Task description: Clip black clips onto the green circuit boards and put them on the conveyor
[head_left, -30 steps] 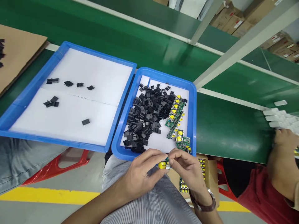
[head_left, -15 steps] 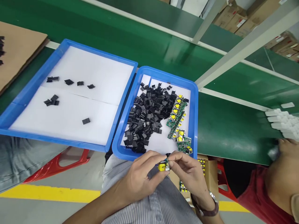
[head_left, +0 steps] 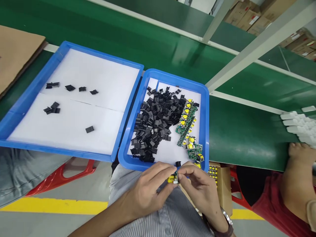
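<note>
In front of my shirt, just past the near rim of the right-hand blue tray, a small circuit board with a yellow component is held between both hands. My left hand is closed, fingertips and thumb pinching its left side. The fingertips of my right hand pinch the other side. Part of the board is hidden by fingers. A bent black piece shows just beyond my fingertips. Inside the tray lie a heap of bent black pieces and, along the right, several circuit boards with yellow components.
To the left, another blue tray lined with white holds several loose black pieces. Cardboard lies at far left. By my right forearm stands a box of boards. A co-worker's arm and white blocks are at right.
Both hands stay on the circuit board, with only a slight shift of the fingers and board. At right, the co-worker's arm has moved. The whole view has shifted a little.
</note>
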Tool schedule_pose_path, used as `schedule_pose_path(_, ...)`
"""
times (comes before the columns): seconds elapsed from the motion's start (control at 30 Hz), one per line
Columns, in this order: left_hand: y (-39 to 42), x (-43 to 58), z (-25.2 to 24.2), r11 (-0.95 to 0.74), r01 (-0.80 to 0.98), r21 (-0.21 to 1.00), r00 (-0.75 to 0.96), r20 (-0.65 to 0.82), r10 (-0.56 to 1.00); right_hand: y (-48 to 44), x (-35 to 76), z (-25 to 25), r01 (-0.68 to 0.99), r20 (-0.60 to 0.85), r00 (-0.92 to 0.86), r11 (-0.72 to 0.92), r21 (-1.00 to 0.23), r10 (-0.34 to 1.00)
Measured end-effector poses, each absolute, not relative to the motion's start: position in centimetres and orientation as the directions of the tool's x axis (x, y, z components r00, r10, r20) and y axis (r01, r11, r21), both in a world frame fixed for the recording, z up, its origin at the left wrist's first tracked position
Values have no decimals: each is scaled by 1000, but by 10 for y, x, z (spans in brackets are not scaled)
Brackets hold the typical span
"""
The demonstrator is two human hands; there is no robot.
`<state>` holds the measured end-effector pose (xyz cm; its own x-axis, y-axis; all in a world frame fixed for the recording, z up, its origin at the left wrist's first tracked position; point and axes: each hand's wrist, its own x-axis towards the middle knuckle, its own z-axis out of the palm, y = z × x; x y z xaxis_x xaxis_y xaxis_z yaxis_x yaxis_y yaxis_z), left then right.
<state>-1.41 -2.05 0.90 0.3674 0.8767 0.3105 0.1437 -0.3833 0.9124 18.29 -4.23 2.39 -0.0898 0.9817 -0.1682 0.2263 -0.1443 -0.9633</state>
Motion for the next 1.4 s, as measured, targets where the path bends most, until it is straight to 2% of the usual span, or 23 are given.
schedule_pose_path(0.27, -23, -14, 6, -305, 130, 943, 316, 252, 915, -39, 174, 11, -112, -248, -44, -251, -961, 968)
schedule_pose_path(0.4, -21, -13, 8, -296, 122, 947, 313, 246, 917, -40, 173, 8, -126, -266, -35, -268, -955, 963)
schedule_pose_path(0.57, -20, -16, 12, -300, 115, 947, 329, 248, 911, -39, 178, 21, 40, -145, -89, -142, -989, 985)
schedule_pose_path(0.67, -19, -20, 13, -303, 152, 941, 266, 256, 929, -26, 179, 22, 261, -85, -129, -49, -964, 988)
schedule_pose_path(0.8, -20, -25, 15, -317, 182, 931, 236, 272, 933, 2, 168, 1, 620, -75, -60, -21, -784, 995)
schedule_pose_path(0.9, -22, -30, 16, -320, 181, 930, 248, 271, 930, 15, 158, -20, 766, -117, -83, -12, -643, 990)
schedule_pose_path(1.1, -23, -41, 16, -291, 219, 931, 194, 251, 948, -4, 160, -34, 876, -82, -155, 98, -471, 985)
schedule_pose_path(1.27, -21, -43, 15, -291, 209, 934, 197, 252, 948, -3, 158, -23, 936, -129, -184, 133, -326, 975)
schedule_pose_path(1.4, -20, -43, 15, -290, 209, 934, 194, 251, 948, 13, 149, -16, 948, -107, -187, 151, -281, 976)
